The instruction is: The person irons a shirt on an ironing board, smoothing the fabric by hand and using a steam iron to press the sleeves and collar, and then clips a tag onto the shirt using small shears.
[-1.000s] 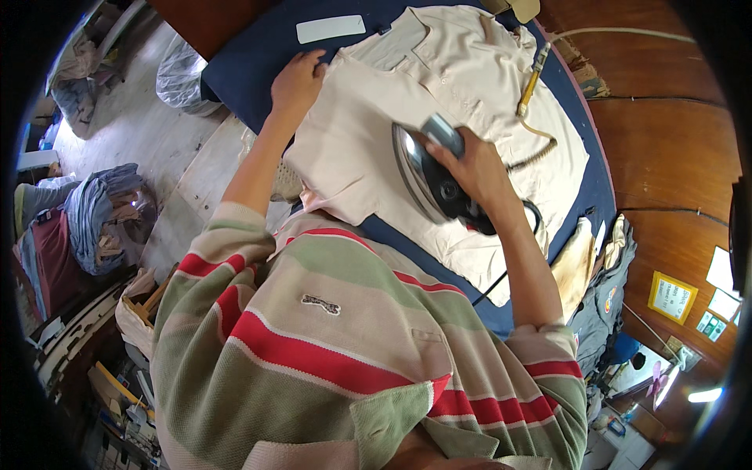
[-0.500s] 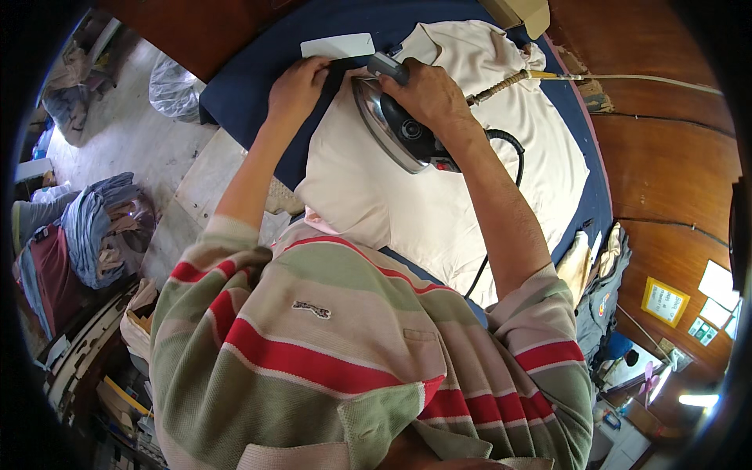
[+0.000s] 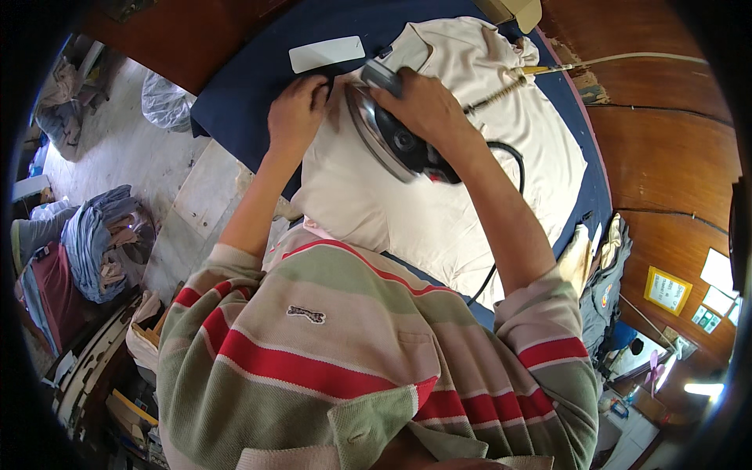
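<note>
My right hand [image 3: 427, 110] is wrapped round the grey handle of a black and silver clothes iron [image 3: 403, 139]. The iron lies over the upper left part of a cream shirt [image 3: 439, 211], its lower edge slightly blurred. My left hand [image 3: 298, 113] rests at the shirt's left edge, just left of the iron's tip. Its fingers are bent and closed on the cloth there, though the fingertips are partly hidden. A white card-like piece [image 3: 327, 54] lies beyond my left hand, apart from it. The shirt's neck opening is at the far side.
A dark blue cloth [image 3: 243, 86] covers the table under the shirt. The iron's black cord [image 3: 520, 168] loops right of my right forearm. A brown cardboard box [image 3: 521, 12] stands at the far edge. Piled clothes [image 3: 98, 243] and a clear plastic bag [image 3: 166, 102] are at left.
My left hand has drawn back toward me, away from the white piece. The iron has shifted slightly with my right hand still on its handle. The whole view has moved a little.
</note>
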Demonstrator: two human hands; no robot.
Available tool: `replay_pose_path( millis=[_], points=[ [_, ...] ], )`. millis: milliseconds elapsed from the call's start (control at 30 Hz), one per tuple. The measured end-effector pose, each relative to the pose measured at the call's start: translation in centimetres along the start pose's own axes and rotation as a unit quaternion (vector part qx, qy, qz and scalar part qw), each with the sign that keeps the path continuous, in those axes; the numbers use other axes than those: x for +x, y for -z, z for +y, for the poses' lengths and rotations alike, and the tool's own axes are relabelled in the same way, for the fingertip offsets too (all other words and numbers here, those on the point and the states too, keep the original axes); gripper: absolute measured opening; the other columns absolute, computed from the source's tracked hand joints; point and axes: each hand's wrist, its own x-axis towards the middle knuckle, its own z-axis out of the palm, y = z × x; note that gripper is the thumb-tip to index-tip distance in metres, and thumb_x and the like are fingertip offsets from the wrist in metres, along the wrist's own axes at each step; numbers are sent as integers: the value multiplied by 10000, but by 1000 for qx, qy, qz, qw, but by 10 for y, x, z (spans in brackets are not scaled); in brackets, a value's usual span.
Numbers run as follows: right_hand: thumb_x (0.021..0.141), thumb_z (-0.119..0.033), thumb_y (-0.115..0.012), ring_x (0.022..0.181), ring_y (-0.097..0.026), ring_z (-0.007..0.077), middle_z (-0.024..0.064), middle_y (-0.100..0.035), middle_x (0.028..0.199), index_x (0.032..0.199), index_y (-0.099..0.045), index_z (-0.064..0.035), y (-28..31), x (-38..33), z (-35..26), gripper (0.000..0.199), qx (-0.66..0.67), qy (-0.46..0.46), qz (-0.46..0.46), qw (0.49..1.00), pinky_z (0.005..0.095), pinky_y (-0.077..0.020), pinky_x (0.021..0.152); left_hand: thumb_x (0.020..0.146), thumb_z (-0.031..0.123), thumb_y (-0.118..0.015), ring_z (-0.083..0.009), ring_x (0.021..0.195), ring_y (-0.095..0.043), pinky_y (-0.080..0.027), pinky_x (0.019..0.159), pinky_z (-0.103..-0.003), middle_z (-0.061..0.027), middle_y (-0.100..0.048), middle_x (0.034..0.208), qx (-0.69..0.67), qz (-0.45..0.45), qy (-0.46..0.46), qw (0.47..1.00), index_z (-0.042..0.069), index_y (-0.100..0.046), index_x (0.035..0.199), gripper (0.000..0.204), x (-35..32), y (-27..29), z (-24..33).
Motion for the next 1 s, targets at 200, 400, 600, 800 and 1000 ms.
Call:
replay_pose_path(
  millis=[200, 400, 600, 800, 1000],
  points=[
    [808, -427, -572, 746, -629, 389, 269, -619, 763, 900, -592, 44, 32, -68, 31, 481, 30, -109, -58, 992, 427, -491, 693, 808, 142, -567, -251, 869, -603, -482, 744, -371, -67, -623, 936, 121, -59, -80, 988, 110, -617, 943, 147, 21, -25, -6],
    [819, -438, -565, 703, -613, 410, 268, -604, 699, 806, -581, 49, 52, -59, 41, 488, 37, -135, -5, 990, 429, -488, 674, 820, 185, -563, -237, 867, -614, -484, 748, -373, -61, -633, 944, 100, -21, -70, 992, 110, -623, 956, 167, 15, -30, 0],
    [817, -420, -561, 762, -612, 416, 270, -611, 731, 805, -586, 52, 19, -8, 29, 474, 22, -92, 72, 993, 460, -489, 696, 813, 221, -584, -238, 841, -610, -469, 745, -380, -55, -625, 856, 149, -9, -17, 989, 113, -605, 839, 113, 24, -34, 3],
    [809, -410, -549, 783, -615, 411, 269, -617, 765, 817, -614, 49, 9, 3, 14, 464, 19, -81, 82, 993, 456, -492, 722, 818, 225, -587, -247, 815, -602, -446, 738, -393, -46, -618, 813, 158, 2, -47, 986, 110, -590, 817, 116, 26, -38, -8],
    [806, -427, -562, 774, -616, 416, 274, -617, 760, 905, -588, 39, 19, -27, 16, 476, 27, -94, -15, 995, 444, -489, 716, 811, 212, -590, -244, 801, -600, -446, 719, -391, -41, -615, 800, 140, 30, -68, 987, 114, -578, 791, 101, 22, -41, -13]
  ],
)
